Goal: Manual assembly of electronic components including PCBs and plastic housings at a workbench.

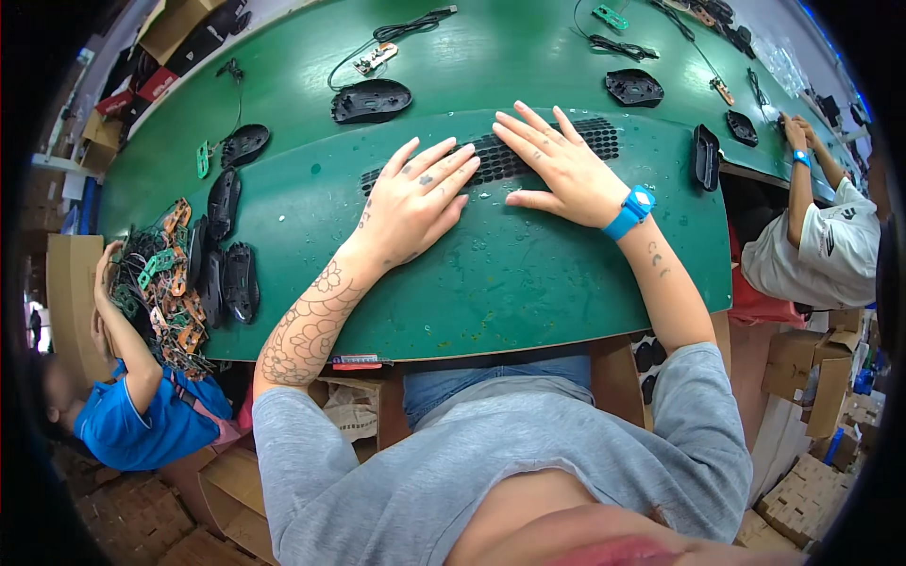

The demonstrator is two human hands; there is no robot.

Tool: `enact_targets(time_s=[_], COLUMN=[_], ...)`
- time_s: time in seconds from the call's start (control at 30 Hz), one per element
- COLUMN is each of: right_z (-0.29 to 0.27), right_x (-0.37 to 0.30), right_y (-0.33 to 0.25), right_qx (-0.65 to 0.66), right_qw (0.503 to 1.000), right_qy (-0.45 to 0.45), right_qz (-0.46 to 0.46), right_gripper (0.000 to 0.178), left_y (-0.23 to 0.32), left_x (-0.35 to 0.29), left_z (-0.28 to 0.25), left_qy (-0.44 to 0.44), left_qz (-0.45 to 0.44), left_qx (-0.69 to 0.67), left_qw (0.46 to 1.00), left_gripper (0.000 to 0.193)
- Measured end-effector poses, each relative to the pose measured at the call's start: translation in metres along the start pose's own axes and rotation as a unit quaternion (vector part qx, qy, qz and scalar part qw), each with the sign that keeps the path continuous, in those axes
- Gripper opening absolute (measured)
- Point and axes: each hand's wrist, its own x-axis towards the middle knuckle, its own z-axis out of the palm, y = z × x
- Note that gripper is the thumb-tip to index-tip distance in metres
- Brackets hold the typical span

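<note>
A long black strip of small round pads (498,158) lies on the green table in front of me. My left hand (415,203) is spread over the strip's left part, palm down, with its fingers apart. Over the right part lies my right hand (564,174), also palm down with fingers spread and thumb pointing left; a blue band is on its wrist. Neither hand grips anything. Both palms and the pads under them are hidden. Beyond the strip are a black mouse shell (371,101) and a second mouse shell (634,88).
Left, a heap of circuit boards and cables (175,292) lies beside several black shells (240,283). Another black shell (705,158) stands near the table's right edge. A cable with a board (377,58) lies farther back. Co-workers sit at left and right, with cardboard boxes (812,368) below.
</note>
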Motion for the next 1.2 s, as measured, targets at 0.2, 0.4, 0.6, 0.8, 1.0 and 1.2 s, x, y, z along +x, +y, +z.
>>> enact_targets(time_s=[0.2,0.4,0.6,0.8,1.0,1.2], right_z=[0.003,0.01,0.008,0.012,0.007,0.01], right_x=[0.0,0.0,0.002,-0.001,0.0,-0.001], right_y=[0.0,0.003,0.003,0.002,0.002,0.004], right_qx=[0.002,-0.013,-0.009,-0.012,-0.021,-0.019], right_qw=[1.0,0.999,0.999,0.998,0.998,0.998], right_qy=[-0.013,-0.039,-0.035,-0.061,-0.053,-0.054], right_qz=[-0.002,0.009,0.007,0.012,0.016,0.025], right_gripper=[0.082,0.083,0.083,0.083,0.084,0.085], left_y=[0.001,0.0,-0.001,-0.001,-0.003,-0.005], left_x=[-0.001,-0.001,-0.001,-0.002,-0.002,-0.003], left_z=[0.002,0.003,0.002,0.002,0.002,0.002], left_qy=[-0.003,-0.046,-0.027,-0.082,-0.034,-0.047], left_qz=[0.001,0.004,0.013,0.02,0.018,0.007], left_qx=[-0.01,0.009,-0.017,-0.019,-0.024,-0.031], left_qw=[1.0,0.999,0.999,0.996,0.999,0.998], left_gripper=[0.048,0.048,0.048,0.053,0.05,0.05])
